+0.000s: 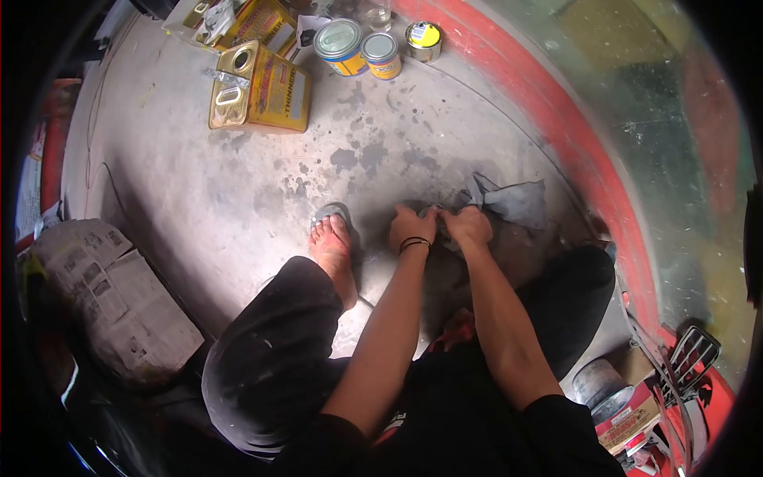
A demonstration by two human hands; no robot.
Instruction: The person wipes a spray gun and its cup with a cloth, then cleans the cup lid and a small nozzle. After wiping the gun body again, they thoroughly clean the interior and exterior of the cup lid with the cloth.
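Looking down from my head camera: both fists are bunched together low over the concrete floor (238,183). My left hand (412,227), black band at the wrist, is curled tight on the near edge of the grey rag (518,203). My right hand (468,226) clamps the same edge, knuckles touching the left. The rag spreads out crumpled to the right, on the floor near the red curb (556,111). My bare foot (334,248) sits just left. Up top, well apart, are the yellow tin (261,89) and three paint cans (340,46).
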